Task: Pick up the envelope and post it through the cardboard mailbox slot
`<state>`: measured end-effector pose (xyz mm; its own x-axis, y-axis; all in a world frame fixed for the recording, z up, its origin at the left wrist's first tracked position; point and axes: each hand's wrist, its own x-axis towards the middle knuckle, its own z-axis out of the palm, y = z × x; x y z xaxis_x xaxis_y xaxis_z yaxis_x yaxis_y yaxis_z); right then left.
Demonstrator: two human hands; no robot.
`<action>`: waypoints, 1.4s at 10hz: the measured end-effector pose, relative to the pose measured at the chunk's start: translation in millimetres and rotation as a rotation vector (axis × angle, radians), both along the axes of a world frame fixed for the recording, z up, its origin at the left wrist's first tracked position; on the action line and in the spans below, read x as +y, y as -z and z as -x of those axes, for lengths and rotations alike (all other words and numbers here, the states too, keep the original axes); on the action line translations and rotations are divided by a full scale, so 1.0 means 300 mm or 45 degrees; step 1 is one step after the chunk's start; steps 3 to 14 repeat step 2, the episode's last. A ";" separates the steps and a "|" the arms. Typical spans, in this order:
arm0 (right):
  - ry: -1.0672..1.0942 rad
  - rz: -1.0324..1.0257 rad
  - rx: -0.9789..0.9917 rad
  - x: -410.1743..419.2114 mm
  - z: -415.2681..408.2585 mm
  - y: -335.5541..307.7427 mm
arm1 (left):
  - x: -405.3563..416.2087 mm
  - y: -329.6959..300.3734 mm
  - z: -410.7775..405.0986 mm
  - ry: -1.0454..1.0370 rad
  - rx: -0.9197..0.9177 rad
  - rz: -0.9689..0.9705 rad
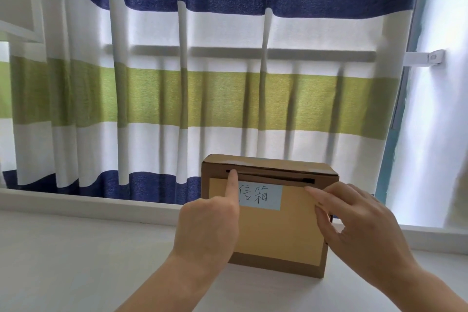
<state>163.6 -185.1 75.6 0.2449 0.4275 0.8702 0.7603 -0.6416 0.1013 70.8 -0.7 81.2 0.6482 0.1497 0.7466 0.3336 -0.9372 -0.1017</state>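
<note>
The cardboard mailbox [278, 235] stands upright on a white surface, with a yellow front panel and a blue handwritten label [260, 196]. Its dark slot [273, 177] runs along the top of the front. A thin brown strip lies in the slot; I cannot tell whether it is the envelope's edge. No envelope shows anywhere else. My left hand [207, 225] has its index finger stretched out, tip at the slot's left end, other fingers curled. My right hand [359, 225] has spread fingers touching the box front by the slot's right end. Neither hand holds anything.
The white surface [76, 261] stretches left of and in front of the box. A raised white ledge [101, 204] runs behind it. A striped blue, white and green curtain [177, 99] hangs close behind the box. At the right are a blue window frame [382, 185] and bright glass.
</note>
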 end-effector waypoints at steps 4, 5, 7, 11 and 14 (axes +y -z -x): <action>-0.084 -0.007 -0.006 -0.014 0.040 -0.003 | 0.000 -0.007 0.036 0.055 0.022 0.075; -0.084 -0.007 -0.006 -0.014 0.040 -0.003 | 0.000 -0.007 0.036 0.055 0.022 0.075; -0.084 -0.007 -0.006 -0.014 0.040 -0.003 | 0.000 -0.007 0.036 0.055 0.022 0.075; -0.084 -0.007 -0.006 -0.014 0.040 -0.003 | 0.000 -0.007 0.036 0.055 0.022 0.075; -0.084 -0.007 -0.006 -0.014 0.040 -0.003 | 0.000 -0.007 0.036 0.055 0.022 0.075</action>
